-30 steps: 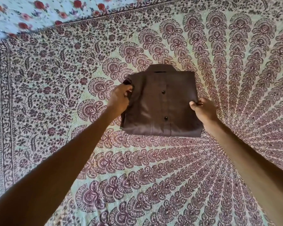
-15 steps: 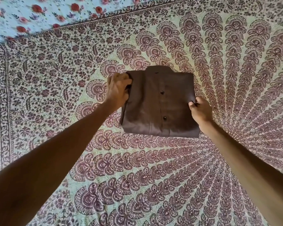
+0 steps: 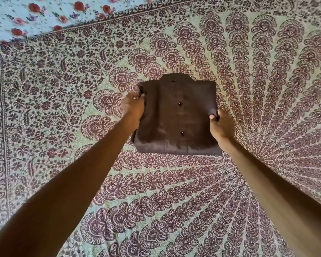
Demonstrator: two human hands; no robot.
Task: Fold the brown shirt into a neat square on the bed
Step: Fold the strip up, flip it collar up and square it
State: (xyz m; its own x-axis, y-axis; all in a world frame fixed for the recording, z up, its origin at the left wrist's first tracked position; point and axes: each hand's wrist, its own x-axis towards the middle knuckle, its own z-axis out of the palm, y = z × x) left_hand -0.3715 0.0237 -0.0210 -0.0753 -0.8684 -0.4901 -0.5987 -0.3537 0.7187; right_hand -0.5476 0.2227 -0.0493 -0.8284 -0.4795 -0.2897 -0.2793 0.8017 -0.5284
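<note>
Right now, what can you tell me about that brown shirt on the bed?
The brown button-up cloth shirt lies flat on the patterned paisley bedspread, folded into a near-square, front side up. Its collar points away from the person, and two dark buttons show down the centre placket. The fabric looks smooth, with a slight sheen. The left hand grips its left edge near the top corner, where the cloth bunches a little; the right hand pinches its right edge.
</note>
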